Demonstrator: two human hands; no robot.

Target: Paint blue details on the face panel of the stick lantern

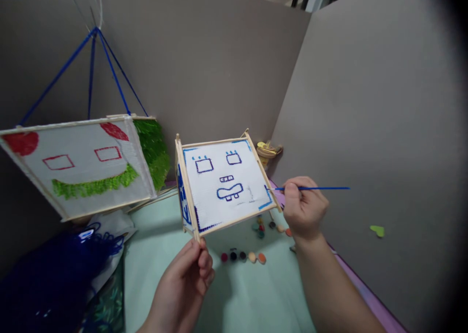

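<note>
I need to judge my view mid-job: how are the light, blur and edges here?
Head view: dim, soft light; blackness swallows the far right edge; faint shadows on the green cloth; small paint pots look soft; bright glints on the dark blue yarn; the brush's tip is hard to resolve against the paper box.

Left of the pale green cloth (pixel 263 294) hangs a large white, wood-framed box (pixel 84 167); dark blue, stringy yarn (pixel 40 269) lies beyond the cloth's left edge. Small round multicoloured paint pots (pixel 243 256) sit mid-cloth, before a smaller white, wood-framed box (pixel 219 165).
</note>
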